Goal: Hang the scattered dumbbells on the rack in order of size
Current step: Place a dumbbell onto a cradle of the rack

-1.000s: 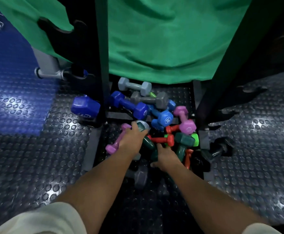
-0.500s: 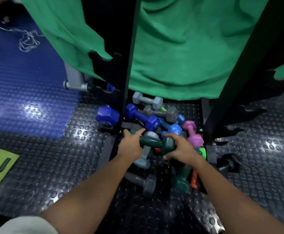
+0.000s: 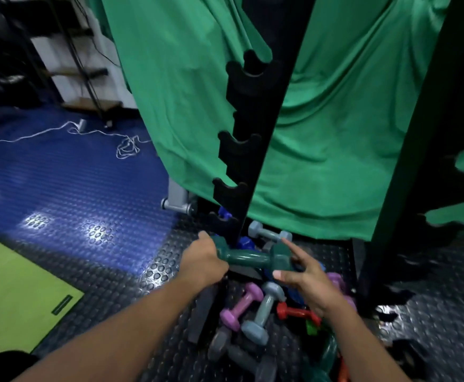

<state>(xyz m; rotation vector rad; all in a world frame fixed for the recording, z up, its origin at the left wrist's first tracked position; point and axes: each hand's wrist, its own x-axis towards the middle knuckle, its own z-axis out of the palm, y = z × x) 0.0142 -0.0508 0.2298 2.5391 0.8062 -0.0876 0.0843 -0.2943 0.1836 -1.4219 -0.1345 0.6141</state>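
Lifted since half a second ago, the dark teal vinyl-coated dumbbell [image 3: 248, 257] now hangs clear of the heap, level with the lowest notch of the black notched rack upright [image 3: 248, 150], and the camera has tipped up to show more of that post. The left hand [image 3: 202, 261] curls round the dumbbell's left head and holds it. The right hand [image 3: 304, 274] has let go of its grip: its fingers are spread and fairly straight, the forefinger pointing up just beside the right head, the thumb under it. Near the person, on the black studded rubber floor [image 3: 131, 274], lie a pale grey-blue dumbbell [image 3: 264, 310], a lilac dumbbell [image 3: 240, 306] touching it on the left and a small red dumbbell [image 3: 294, 312] on the right. A draped green cloth [image 3: 335, 133] hangs behind the rack; a blue mat [image 3: 60, 183] lies far left.
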